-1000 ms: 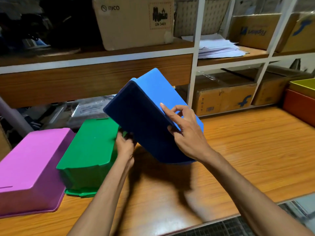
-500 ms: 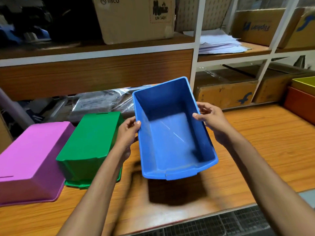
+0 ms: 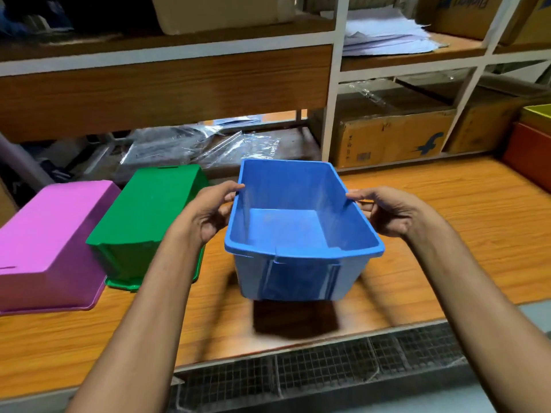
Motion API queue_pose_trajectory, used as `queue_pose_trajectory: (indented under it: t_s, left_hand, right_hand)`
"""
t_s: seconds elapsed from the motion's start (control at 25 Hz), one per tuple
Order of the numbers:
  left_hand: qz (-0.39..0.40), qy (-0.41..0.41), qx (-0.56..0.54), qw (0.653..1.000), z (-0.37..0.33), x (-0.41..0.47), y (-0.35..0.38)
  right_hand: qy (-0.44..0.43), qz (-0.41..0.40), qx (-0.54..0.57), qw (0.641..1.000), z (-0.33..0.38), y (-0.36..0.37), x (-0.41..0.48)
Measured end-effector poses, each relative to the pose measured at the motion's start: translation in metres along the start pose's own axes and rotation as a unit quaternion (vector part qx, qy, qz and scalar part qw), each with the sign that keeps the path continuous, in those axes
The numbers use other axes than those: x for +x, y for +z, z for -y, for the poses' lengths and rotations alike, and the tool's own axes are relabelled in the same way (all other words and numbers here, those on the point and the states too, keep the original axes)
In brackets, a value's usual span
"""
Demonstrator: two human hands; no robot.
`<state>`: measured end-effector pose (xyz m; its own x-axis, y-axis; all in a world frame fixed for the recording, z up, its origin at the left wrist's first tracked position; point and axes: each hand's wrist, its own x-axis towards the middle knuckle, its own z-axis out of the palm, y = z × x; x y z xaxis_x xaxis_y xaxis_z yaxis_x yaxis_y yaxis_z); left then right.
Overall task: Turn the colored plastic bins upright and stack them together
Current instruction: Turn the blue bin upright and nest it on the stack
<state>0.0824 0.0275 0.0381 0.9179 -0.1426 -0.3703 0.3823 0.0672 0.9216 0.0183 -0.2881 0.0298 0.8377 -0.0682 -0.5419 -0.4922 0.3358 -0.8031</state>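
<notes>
A blue plastic bin is upright, open side up, held just above the wooden table. My left hand grips its left rim and my right hand grips its right rim. Left of it a green bin lies upside down on the table. Further left a pink bin also lies upside down. At the far right edge an orange bin stands with a yellow-green bin nested in it.
Shelves with cardboard boxes and a paper stack rise behind the table. Plastic-wrapped packages lie under the low shelf behind the green bin. A wire mesh panel runs below the table's front edge.
The blue bin was flipped from bottom-up to open side up, then levelled and lowered toward the table. Both hands shifted to its side rims.
</notes>
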Motion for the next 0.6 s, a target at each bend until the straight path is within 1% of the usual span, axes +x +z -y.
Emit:
queue_pose_trajectory:
  t_s: [0.12, 0.2, 0.28, 0.4, 0.52, 0.6]
  left_hand:
    - [0.066, 0.006, 0.039, 0.997, 0.007, -0.022, 0.001]
    - [0.118, 0.014, 0.082, 0.990, 0.010, -0.035, -0.001]
    - [0.163, 0.018, 0.108, 0.981, 0.012, -0.051, 0.000]
    - [0.181, 0.059, 0.117, 0.975, 0.021, -0.078, 0.000]
    - [0.204, 0.112, 0.108, 0.967, 0.043, -0.096, 0.009]
    - [0.223, 0.130, 0.094, 0.962, 0.063, -0.108, 0.020]
  right_hand:
    - [0.003, 0.013, 0.018, 1.000, -0.012, -0.010, -0.021]
    - [-0.028, 0.027, 0.007, 0.999, -0.021, -0.013, -0.043]
    - [-0.078, 0.024, -0.008, 0.997, -0.035, -0.017, -0.072]
    - [-0.145, 0.005, 0.001, 0.989, -0.058, -0.024, -0.118]
    - [-0.209, -0.007, -0.019, 0.978, -0.094, -0.031, -0.169]
    - [-0.249, -0.039, -0.025, 0.967, -0.124, -0.040, -0.198]
